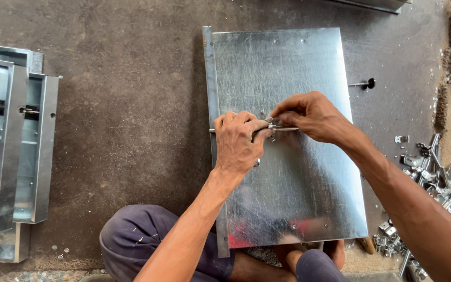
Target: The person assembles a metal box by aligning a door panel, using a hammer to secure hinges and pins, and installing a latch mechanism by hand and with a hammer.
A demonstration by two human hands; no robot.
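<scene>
Fitting a small metal latch (280, 127) onto the steel sheet (288, 172) lying on the floor: your left hand (238, 142) is fisted around its left end, right hand (311, 116) pinches the other. Next probably needs steady alignment; spare hardware (434, 172) sits right.

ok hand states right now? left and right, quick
Left hand: closed on a small metal latch part against the galvanised sheet panel.
Right hand: fingertips pinching the same part.
</scene>
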